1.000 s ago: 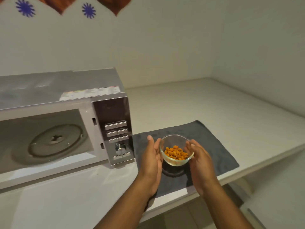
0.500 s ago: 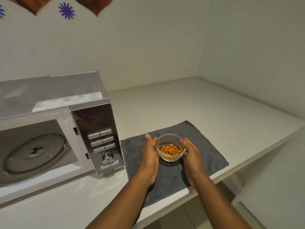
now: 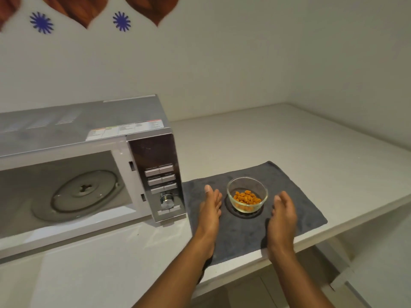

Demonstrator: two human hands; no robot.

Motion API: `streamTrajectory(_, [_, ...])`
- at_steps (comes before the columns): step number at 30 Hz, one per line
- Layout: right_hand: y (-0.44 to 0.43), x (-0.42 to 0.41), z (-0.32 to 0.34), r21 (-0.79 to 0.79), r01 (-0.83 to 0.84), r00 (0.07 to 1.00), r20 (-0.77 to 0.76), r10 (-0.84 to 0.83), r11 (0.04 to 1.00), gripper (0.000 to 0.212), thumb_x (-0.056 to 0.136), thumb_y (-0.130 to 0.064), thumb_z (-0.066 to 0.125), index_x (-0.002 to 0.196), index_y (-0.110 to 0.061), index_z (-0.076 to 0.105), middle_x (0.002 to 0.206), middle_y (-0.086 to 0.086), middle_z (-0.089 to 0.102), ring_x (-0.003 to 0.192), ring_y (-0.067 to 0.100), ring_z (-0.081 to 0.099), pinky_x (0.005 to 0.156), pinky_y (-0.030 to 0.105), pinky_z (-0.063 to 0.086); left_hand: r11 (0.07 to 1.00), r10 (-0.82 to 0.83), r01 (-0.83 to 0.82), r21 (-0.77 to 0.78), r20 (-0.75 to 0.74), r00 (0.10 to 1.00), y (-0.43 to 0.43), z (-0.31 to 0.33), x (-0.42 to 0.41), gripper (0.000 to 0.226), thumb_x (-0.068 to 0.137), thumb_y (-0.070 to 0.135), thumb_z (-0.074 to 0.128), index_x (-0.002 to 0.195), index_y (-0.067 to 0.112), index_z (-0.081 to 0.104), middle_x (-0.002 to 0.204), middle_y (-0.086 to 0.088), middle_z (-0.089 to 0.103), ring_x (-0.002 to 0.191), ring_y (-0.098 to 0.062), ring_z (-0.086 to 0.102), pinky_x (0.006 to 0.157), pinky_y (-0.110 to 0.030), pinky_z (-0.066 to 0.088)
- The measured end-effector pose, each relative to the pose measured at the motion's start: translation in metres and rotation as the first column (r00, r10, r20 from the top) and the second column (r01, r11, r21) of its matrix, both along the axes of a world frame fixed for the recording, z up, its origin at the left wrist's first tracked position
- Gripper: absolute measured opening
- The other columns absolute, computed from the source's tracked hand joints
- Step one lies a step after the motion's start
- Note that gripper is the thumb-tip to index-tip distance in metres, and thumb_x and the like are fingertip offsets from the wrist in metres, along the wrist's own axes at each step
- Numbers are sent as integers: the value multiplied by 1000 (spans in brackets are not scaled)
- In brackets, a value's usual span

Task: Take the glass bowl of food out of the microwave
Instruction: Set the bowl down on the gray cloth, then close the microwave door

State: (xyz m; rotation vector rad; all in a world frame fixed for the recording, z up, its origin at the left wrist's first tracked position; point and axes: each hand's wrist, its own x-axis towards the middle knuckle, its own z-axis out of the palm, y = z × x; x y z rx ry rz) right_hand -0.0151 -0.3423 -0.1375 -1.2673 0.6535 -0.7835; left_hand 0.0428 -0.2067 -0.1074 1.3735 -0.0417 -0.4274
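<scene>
The glass bowl (image 3: 247,194) stands upright on the grey towel (image 3: 249,227), outside the microwave (image 3: 84,165), with the orange food pieces (image 3: 246,197) piled at its bottom. Your hands sit on either side of it, both open and neither touching the glass. Your left hand (image 3: 210,210) is at the bowl's 9 o'clock, fingers extended and pressed together, edge-on to the towel, with a clear strip of cloth between it and the bowl. Your right hand (image 3: 282,213) is at the bowl's 4 o'clock, fingers loosely curved, palm facing the bowl, also apart from it. The towel lies flat on the white counter (image 3: 300,147), its near edge close to the counter's front lip. The microwave is at the bowl's 9 o'clock, beyond your left hand, with its control panel (image 3: 160,174) just beside the towel's left edge. The cavity is exposed, and the turntable (image 3: 86,193) lies bare inside it. At 12 o'clock, the wall (image 3: 222,63) carries blue flower decals (image 3: 121,21) and brown shapes along the top.
</scene>
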Motion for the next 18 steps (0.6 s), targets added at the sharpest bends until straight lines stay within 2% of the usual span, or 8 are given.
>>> streamTrajectory(3, [24, -14, 3, -114, 122, 992, 43, -118, 986, 45, 107, -24, 49, 152, -19, 48, 141, -6, 52, 127, 8, 47, 102, 24, 40, 997, 39, -40, 61, 25, 999, 18, 5, -17, 100, 83, 76, 31, 159, 11, 37, 167, -8, 40, 153, -20, 39, 125, -37, 29])
streamTrajectory(7, [59, -23, 12, -207, 116, 988, 123, -92, 971, 42, 106, -16, 51, 148, -19, 51, 146, 3, 53, 117, 0, 54, 86, 2, 39, 984, 37, -57, 171, 118, 992, 48, 19, -38, 93, 86, 78, 33, 154, 17, 49, 160, 1, 52, 147, -13, 47, 124, -36, 33])
streamTrajectory(9, [76, -26, 23, -255, 79, 985, 171, -36, 964, 42, 107, -18, 51, 149, -22, 50, 148, 3, 53, 121, -2, 55, 96, 11, 41, 977, 49, -87, 197, 189, 981, 60, 28, -48, 104, 77, 91, 33, 149, 20, 55, 154, 6, 58, 143, -10, 51, 124, -37, 36])
streamTrajectory(11, [98, -30, 42, -318, 41, 977, 210, 28, 947, 45, 106, -22, 49, 151, -23, 49, 151, 2, 51, 132, 9, 53, 103, 26, 43, 968, 53, -110, 226, 244, 968, 79, 41, -58, 110, 67, 100, 32, 143, 26, 62, 145, 15, 63, 134, -3, 56, 119, -35, 41])
streamTrajectory(12, [110, -32, 53, -343, 23, 974, 220, 56, 939, 46, 106, -24, 48, 152, -22, 47, 153, -1, 50, 136, 11, 50, 105, 29, 43, 965, 54, -118, 235, 264, 963, 88, 48, -63, 98, 71, 97, 32, 136, 32, 66, 136, 21, 66, 125, 3, 59, 113, -32, 45])
streamTrajectory(14, [130, -33, 74, -409, -15, 964, 236, 121, 913, 50, 106, -30, 48, 155, -22, 43, 156, -6, 47, 143, 11, 44, 111, 35, 42, 955, 56, -133, 264, 277, 959, 107, 62, -73, 52, 86, 82, 31, 103, 53, 71, 102, 37, 69, 95, 17, 60, 93, -25, 49])
streamTrajectory(15, [141, -32, 85, -450, -27, 958, 245, 152, 892, 53, 104, -34, 48, 156, -21, 42, 157, -7, 46, 145, 11, 43, 115, 40, 41, 956, 64, -143, 257, 291, 954, 119, 69, -79, 40, 93, 75, 32, 89, 59, 69, 91, 41, 68, 87, 20, 60, 91, -26, 48])
streamTrajectory(18, [168, -26, 114, -595, -50, 949, 222, 223, 802, 61, 101, -43, 45, 156, -18, 40, 159, 0, 44, 147, 18, 40, 117, 51, 39, 943, 111, -211, 258, 353, 929, 154, 87, -93, 34, 99, 70, 31, 89, 59, 61, 106, 38, 64, 100, 16, 56, 102, -31, 46])
